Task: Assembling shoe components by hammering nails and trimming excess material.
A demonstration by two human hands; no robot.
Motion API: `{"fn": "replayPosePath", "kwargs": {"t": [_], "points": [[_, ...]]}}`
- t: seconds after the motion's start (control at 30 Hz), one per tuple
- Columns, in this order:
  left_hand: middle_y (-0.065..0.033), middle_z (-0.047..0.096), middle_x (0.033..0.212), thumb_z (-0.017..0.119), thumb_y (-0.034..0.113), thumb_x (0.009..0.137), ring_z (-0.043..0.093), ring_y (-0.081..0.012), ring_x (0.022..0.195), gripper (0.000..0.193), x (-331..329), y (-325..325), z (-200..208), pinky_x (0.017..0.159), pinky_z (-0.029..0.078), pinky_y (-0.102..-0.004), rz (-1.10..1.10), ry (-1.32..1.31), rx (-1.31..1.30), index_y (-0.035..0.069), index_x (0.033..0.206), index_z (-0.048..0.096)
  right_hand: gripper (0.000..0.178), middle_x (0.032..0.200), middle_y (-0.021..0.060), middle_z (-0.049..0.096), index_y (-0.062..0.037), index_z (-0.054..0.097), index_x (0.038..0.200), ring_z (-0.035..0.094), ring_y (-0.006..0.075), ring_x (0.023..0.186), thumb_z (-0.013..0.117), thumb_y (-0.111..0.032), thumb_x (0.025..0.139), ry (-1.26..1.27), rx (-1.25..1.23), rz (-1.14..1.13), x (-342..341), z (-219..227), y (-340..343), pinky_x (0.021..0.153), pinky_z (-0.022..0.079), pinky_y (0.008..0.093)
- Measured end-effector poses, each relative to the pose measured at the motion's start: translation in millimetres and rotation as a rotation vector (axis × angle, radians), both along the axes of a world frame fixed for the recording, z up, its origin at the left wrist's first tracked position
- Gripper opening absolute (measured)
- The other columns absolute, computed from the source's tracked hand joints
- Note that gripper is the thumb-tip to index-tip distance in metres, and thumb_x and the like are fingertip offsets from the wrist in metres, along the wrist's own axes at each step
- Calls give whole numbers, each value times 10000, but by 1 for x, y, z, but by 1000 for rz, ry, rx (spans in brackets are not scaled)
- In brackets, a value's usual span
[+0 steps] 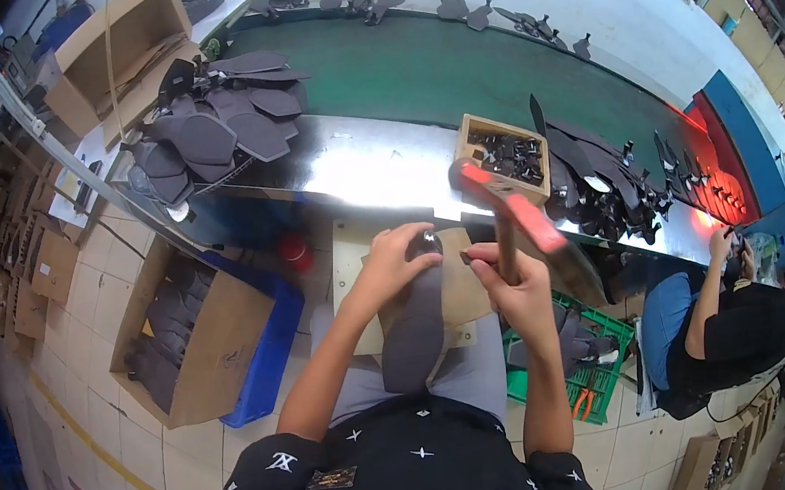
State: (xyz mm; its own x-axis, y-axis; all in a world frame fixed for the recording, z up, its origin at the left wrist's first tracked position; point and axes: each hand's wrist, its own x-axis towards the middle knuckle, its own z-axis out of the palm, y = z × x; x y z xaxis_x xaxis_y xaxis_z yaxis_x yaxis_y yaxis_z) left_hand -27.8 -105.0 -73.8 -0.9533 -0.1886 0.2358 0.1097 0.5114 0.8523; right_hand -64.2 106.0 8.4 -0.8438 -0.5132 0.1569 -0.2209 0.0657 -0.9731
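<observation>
My left hand (395, 266) is closed on a dark grey shoe insole (413, 333), near its far end. The insole lies lengthwise over a pale board (464, 305) on my lap, its wide end toward me. A small shiny dark piece (430, 237) shows at the far end beside my left fingers. In my right hand (518, 286) is a hammer with a red head (511, 207), its wooden handle held upright in the curled fingers. The right thumb and forefinger also pinch a small dark piece (466, 258), just right of the insole and apart from it.
Beyond the metal ledge (357, 156) runs a green conveyor belt (371, 66). On the ledge stand a wooden box (533, 191) of small dark parts and piles of insoles (226, 128). A carton (216, 365) sits left, a green crate (592, 397) right. A co-worker (746, 334) sits at right.
</observation>
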Motion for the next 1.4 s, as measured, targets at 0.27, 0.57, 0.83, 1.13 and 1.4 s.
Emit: {"fn": "replayPosePath", "kwargs": {"t": [0.27,0.57,0.83,1.13,1.4], "points": [[-89,711,1131,787,196,763,626,-226,1155,260,22,15,-19,1138,257,-524,157,89,-127,88,993,731,183,769,36,674,45,693,991,576,70,697,730,-93,877,24,56,51,-20,-38,-36,656,473,235],[-76,713,1119,775,189,773,623,-225,1153,310,28,13,-24,1157,214,-536,135,119,-157,84,1060,717,182,888,134,686,16,666,1012,669,198,783,687,-21,836,281,137,136,-19,-41,-33,696,507,300],[-80,720,1052,776,211,795,680,-234,985,343,36,10,7,1037,420,-378,-8,81,156,63,1093,695,299,1082,92,684,-55,663,1041,679,354,873,674,12,750,643,582,223,-10,-1,-29,719,545,389],[-128,722,851,820,180,724,672,-264,768,267,25,6,3,793,513,-342,22,167,110,26,933,758,381,781,52,614,24,503,1351,541,86,590,548,-90,990,224,200,7,38,-5,14,555,458,250],[-124,747,914,799,70,688,701,-224,864,237,24,4,2,855,504,-336,-31,84,214,7,912,754,461,1131,266,641,47,454,1398,677,382,966,589,-63,972,350,385,91,56,12,35,816,535,387]]}}
